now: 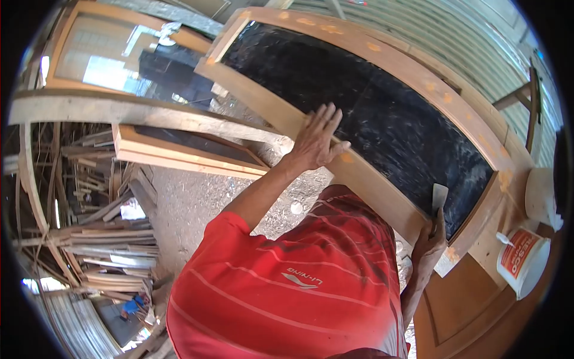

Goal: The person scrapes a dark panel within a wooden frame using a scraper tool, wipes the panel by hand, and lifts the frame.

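My left hand [317, 139] lies with its fingers stretched over the near rail of a wooden frame [382, 194]. A dark, smeared glass panel [365, 102] is set inside this frame. At the frame's near right corner, my right hand [431, 242] is closed around a putty knife [439, 196], its pale blade pointing up over the glass. Patches of orange filler [329, 29] dot the far rail and the right end of the wood.
A white bucket [526, 263] with a red label stands at the right, beside another pale container [540, 194]. A wooden beam [149, 113] crosses the left, near another glazed frame [107, 54]. Timber strips [113, 254] are stacked at lower left.
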